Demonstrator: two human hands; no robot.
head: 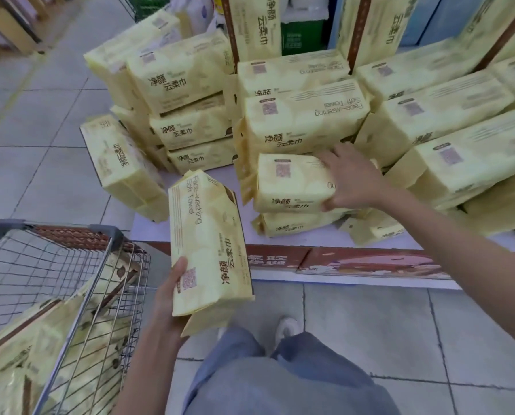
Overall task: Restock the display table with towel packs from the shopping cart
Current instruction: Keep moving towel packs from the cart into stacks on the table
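Note:
My left hand [168, 298] grips the near end of a pale yellow towel pack [208, 241], held upright between the shopping cart and the display table [148, 229]. My right hand [350, 178] rests on a second yellow towel pack [292, 184], fingers spread over its top and thumb at its front edge; that pack lies on another pack at the table's front. Many more yellow packs [304, 118] are stacked across the table. The wire shopping cart [79, 280] at lower left holds several more packs [49, 339].
One pack [121, 166] leans at the table's left corner, overhanging the tiled floor. Tall cardboard display columns [256, 25] rise behind the stacks. A red printed skirt [370, 263] runs along the table's front. My legs and a white shoe [284, 327] stand just before it.

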